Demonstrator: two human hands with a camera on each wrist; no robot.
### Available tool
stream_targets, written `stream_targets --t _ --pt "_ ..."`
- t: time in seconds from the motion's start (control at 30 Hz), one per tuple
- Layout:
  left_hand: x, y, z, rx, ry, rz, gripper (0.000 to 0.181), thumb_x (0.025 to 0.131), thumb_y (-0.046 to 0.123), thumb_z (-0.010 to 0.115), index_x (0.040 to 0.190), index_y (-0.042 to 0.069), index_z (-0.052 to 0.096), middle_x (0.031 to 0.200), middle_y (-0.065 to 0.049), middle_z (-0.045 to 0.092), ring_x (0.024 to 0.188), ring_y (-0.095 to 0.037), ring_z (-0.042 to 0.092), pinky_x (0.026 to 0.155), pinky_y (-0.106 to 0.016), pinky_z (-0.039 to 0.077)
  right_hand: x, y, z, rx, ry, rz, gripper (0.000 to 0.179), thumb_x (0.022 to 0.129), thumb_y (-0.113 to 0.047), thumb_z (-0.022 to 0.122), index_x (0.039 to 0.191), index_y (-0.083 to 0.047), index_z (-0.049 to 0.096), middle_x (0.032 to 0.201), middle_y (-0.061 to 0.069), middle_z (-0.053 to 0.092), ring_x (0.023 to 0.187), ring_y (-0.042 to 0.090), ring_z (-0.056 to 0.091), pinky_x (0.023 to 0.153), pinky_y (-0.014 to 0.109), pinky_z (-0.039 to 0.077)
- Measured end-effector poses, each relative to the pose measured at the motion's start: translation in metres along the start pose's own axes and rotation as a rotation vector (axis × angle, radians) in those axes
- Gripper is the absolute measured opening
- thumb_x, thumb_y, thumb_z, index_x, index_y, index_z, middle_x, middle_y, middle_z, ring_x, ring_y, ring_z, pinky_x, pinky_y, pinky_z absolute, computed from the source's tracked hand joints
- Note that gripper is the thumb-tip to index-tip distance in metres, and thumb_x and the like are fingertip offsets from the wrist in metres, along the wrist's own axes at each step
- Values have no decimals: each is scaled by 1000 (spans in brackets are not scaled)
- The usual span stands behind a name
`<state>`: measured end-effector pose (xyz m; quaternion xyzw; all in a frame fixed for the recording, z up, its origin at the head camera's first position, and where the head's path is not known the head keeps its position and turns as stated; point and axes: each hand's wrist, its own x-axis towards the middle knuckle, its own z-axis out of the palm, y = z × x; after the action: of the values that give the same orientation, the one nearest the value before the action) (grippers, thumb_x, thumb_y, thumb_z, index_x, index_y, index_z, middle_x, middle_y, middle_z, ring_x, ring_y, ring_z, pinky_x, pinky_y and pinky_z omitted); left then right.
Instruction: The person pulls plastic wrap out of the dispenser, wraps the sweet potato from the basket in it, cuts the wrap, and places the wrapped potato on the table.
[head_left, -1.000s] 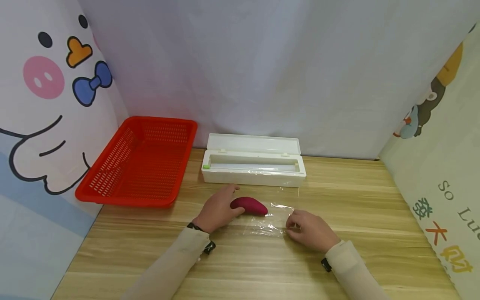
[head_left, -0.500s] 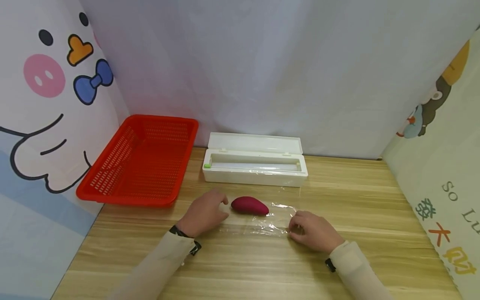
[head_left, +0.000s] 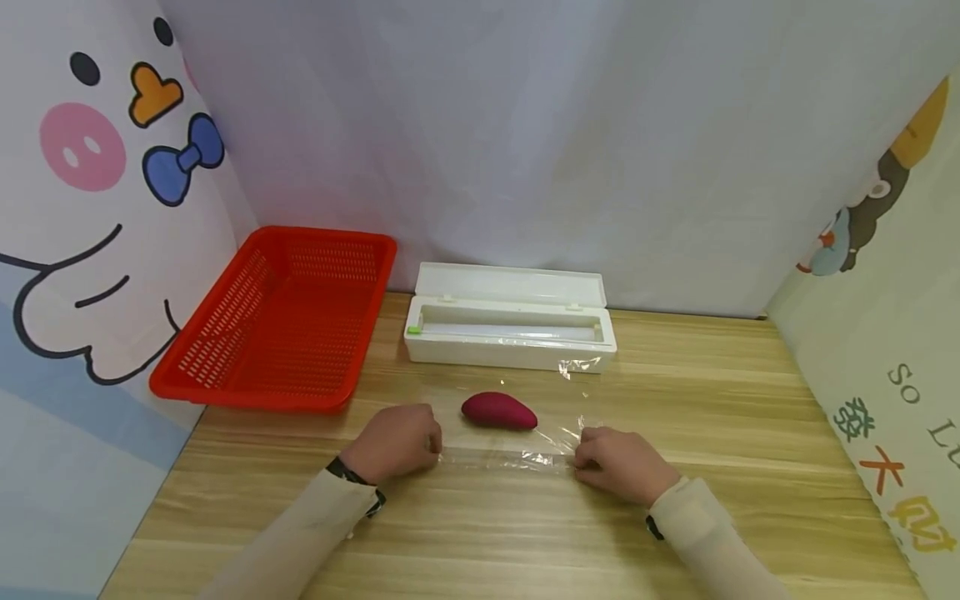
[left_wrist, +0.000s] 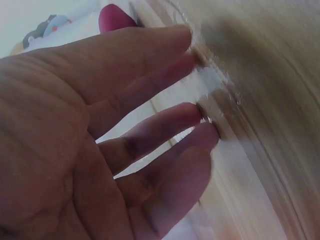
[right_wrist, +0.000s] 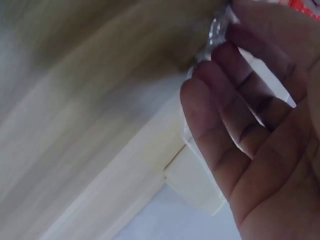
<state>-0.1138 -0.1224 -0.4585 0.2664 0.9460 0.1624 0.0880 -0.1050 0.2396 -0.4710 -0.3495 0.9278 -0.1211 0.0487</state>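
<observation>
A purple-red sweet potato (head_left: 498, 411) lies on the table behind a sheet of clear cling film (head_left: 537, 457). This film runs forward from the white dispenser box (head_left: 510, 353); whether it passes over or under the sweet potato is hard to tell. At the film's near left corner, my left hand (head_left: 393, 442) pinches its edge between thumb and finger. The near right corner is pinched by my right hand (head_left: 624, 463). In the right wrist view, crumpled film (right_wrist: 218, 31) shows at the fingertips. The left wrist view has the sweet potato's end (left_wrist: 114, 18) beyond the thumb.
Behind the film, the dispenser's lid (head_left: 512, 284) is raised, with a white roll (head_left: 510, 332) inside. A red slotted basket (head_left: 168, 386) stands at the left. Curtain-like cloth (head_left: 555, 150) closes off the table's back, and printed panels flank both sides.
My left hand let go of the sweet potato, moved left and toward me, and now pinches the film's left corner. The film looks more spread out. My right hand keeps its corner.
</observation>
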Motion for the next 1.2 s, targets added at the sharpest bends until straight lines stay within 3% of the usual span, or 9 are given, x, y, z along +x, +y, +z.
stream_targets --t 0.13,0.27,0.53,0.83,1.07,1.2 --pt "1 3 5 132 34 64 25 74 7 81 59 21 68 68 11 55 61 -5 46 54 -27 42 2 -5 -2 -4 -14 5 27 89 -19 82 70 -25 64 77 -15 46 66 0 38 53 21 38" --pt "2 9 7 230 98 108 35 71 2 78 51 21 56 62 10 43 57 -7 33 51 -27 31 1 -6 -2 -15 -7 17 27 89 -19 82 70 -26 65 77 -16 47 66 0 39 53 21 38" --pt "-3 20 12 355 233 129 29 71 1 78 56 15 58 58 0 56 52 -19 57 49 -36 47 -1 -8 0 18 16 10 24 88 -18 82 72 -26 66 79 -16 49 68 -1 41 56 21 40" --pt "-6 23 14 387 273 106 32 70 -2 76 54 16 55 56 2 55 51 -18 56 47 -36 46 1 -11 0 25 33 21 26 87 -16 82 71 -24 64 79 -16 51 69 0 43 57 22 41" --pt "-5 26 15 449 310 100 30 78 -4 73 58 13 58 56 -3 56 51 -20 58 46 -36 48 3 -10 3 17 29 37 30 87 -15 82 69 -24 59 79 -15 51 69 1 43 58 22 42" --pt "-1 23 20 440 312 86 30 78 -4 72 59 14 59 57 -3 57 52 -20 59 46 -36 47 3 -8 4 19 33 34 31 87 -13 82 70 -23 59 80 -13 51 69 2 44 57 23 42"
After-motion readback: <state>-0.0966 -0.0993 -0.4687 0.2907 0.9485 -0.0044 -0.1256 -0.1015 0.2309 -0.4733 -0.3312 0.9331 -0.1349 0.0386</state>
